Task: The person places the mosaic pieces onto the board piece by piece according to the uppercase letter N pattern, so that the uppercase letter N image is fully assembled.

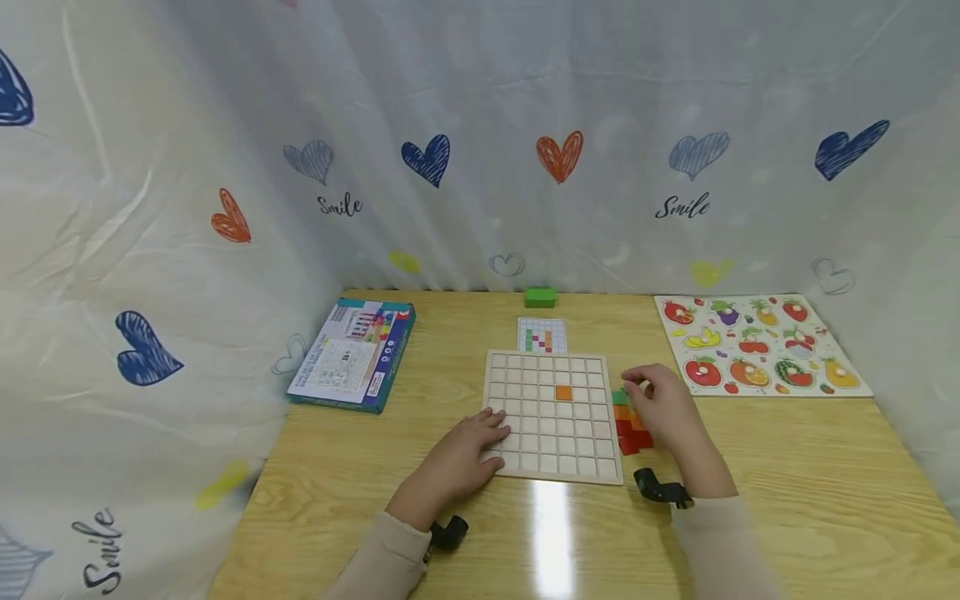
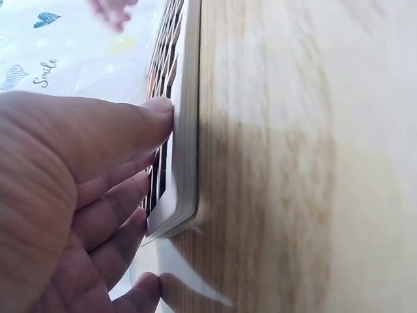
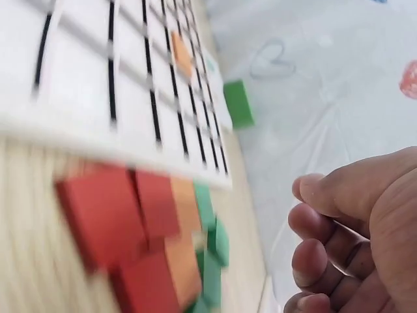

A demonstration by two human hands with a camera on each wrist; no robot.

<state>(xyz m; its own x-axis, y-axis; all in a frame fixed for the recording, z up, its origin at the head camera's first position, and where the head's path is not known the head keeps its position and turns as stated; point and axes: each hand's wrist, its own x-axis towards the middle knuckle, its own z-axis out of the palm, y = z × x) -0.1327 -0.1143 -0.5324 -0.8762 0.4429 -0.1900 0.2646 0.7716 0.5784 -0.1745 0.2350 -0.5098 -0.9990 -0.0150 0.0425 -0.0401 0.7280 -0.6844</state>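
A square wooden grid board (image 1: 553, 419) lies on the table, with one orange tile (image 1: 563, 392) in a cell of its upper half. My left hand (image 1: 468, 450) rests on the board's left edge; in the left wrist view its thumb (image 2: 140, 124) touches the rim. Just off the board's right side, red tiles (image 3: 107, 215), orange tiles (image 3: 186, 202) and green tiles (image 3: 212, 267) lie close together. Over them hovers my right hand (image 1: 663, 408), fingers loosely bent. Nothing shows between its fingertips in the right wrist view, which is partly blurred.
Behind the board lies a pattern card (image 1: 542, 335) with coloured squares, and a green block (image 1: 540, 297) stands beyond it. A boxed game (image 1: 352, 354) is at the left. A fruit puzzle board (image 1: 761, 346) lies at the right. A heart-printed curtain (image 1: 487, 217) borders the table.
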